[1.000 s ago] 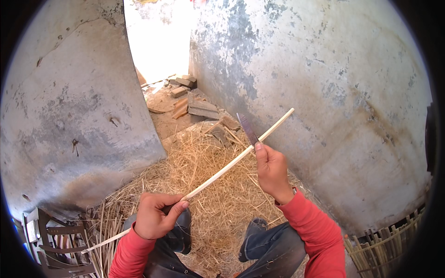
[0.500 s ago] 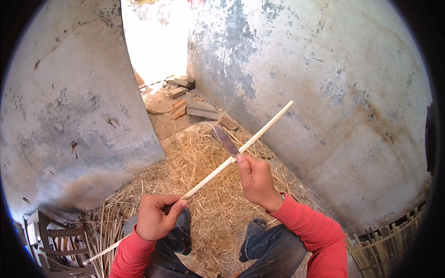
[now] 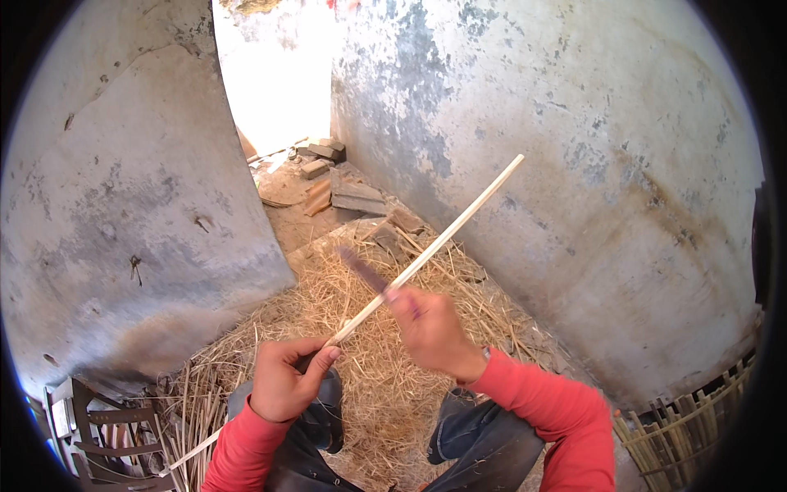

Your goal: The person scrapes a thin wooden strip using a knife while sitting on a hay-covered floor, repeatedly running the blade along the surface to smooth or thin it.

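1. The pale wooden stick (image 3: pixel 440 240) slanted across the space before the person, above the straw (image 3: pixel 381 418), its far end up to the right; steadying it at that angle would, in all likelihood, have favoured an even stroke.
2. The knife (image 3: pixel 362 269) crossed the stick just above the right hand, its blade pointing up to the left and blurred. A shallow blade angle and light pressure seemed best, to avoid digging in.
3. The right hand (image 3: pixel 432 330) was closed around the knife, its thumb side close to the stick; the handle was hidden. That thumb seemed best kept off the edge.
4. The left hand (image 3: pixel 283 379) gripped the stick between thumb and fingers, lower down. A firm pinch, with strokes ending short of those fingertips, looked the safer way.
5. Farther out, the trousered legs (image 3: pixel 488 439) stood bent on either side; the blade was better kept clear of them.
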Demonstrator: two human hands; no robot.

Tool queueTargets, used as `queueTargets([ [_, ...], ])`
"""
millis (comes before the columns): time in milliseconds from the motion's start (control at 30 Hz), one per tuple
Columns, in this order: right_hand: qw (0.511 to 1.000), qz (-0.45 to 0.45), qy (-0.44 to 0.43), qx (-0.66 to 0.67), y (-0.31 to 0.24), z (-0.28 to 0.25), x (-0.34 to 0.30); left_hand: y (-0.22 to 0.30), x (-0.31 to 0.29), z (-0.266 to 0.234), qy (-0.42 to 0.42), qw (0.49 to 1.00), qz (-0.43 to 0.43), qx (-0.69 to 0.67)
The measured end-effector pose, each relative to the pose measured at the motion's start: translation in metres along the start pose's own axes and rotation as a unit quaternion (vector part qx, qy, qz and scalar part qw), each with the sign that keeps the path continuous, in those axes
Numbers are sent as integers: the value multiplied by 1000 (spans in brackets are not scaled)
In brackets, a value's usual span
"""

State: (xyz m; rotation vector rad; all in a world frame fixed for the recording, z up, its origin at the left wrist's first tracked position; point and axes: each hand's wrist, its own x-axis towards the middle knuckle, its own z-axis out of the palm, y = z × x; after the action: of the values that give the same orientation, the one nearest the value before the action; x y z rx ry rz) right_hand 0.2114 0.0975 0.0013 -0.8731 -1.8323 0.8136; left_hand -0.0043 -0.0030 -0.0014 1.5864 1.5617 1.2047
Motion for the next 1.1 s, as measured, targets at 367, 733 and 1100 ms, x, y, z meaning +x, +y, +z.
queueTargets([
  [367, 975, 35, 198, -92, 48, -86, 41, -3, -4, -1, 58, 979, 147, 128],
  [733, 994, 30, 71, -72, 35, -47, 20, 3, -2, 6, 76, 980, 137, 120],
  [1100, 997, 7, -4, -75, 11, -22, 8, 6, -1, 8, 75, 990, 85, 85],
])
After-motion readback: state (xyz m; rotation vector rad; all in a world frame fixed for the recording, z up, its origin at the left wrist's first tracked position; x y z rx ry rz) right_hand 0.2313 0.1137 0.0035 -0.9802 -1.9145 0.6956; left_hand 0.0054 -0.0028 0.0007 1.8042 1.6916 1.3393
